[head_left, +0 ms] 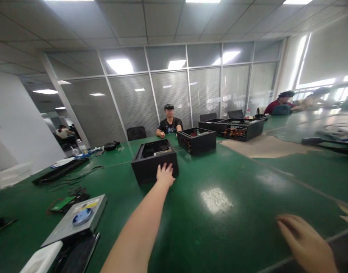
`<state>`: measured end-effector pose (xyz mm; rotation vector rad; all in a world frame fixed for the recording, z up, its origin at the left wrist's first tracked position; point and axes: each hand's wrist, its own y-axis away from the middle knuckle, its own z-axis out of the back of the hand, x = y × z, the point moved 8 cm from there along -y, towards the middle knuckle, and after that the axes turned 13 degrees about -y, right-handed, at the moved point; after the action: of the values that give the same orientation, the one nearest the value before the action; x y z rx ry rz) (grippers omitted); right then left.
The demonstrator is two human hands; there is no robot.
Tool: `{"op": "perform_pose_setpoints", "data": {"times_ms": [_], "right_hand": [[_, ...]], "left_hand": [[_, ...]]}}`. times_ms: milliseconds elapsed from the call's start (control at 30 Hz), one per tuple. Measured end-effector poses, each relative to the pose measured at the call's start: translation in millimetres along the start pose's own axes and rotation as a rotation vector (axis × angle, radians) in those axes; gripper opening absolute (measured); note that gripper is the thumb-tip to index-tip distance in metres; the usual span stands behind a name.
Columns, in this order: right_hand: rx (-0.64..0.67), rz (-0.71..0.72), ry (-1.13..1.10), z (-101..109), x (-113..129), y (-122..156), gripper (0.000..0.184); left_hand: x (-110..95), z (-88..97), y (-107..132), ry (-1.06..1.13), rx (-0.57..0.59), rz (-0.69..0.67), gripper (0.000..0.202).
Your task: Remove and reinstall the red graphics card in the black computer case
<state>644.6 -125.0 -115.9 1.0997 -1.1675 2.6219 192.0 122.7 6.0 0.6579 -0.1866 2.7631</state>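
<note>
My left hand reaches far out across the green table and rests its spread fingers flat against the near side of an open black computer case. It grips nothing. My right hand lies low at the near right, fingers stretched out flat on the table top, holding nothing. Inside the case I see dark parts and a pale strip, too small to name.
A grey optical drive with a blue disc, a green circuit board and cables lie at the near left. More open black cases stand farther back. A person sits at the table's far end; others sit at the far right.
</note>
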Motion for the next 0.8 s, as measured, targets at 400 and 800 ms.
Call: {"op": "perform_pose_setpoints", "data": {"times_ms": [400, 800], "right_hand": [[0.074, -0.103, 0.013, -4.0, 0.0, -2.4, 0.045], [0.32, 0.284, 0.026, -61.5, 122.9, -254.3, 0.052]], "left_hand": [[69.6, -135.0, 92.0, 0.276, 0.093, 0.306, 0.08], [72.5, -126.1, 97.7, 0.349, 0.02, 0.329, 0.072]]}}
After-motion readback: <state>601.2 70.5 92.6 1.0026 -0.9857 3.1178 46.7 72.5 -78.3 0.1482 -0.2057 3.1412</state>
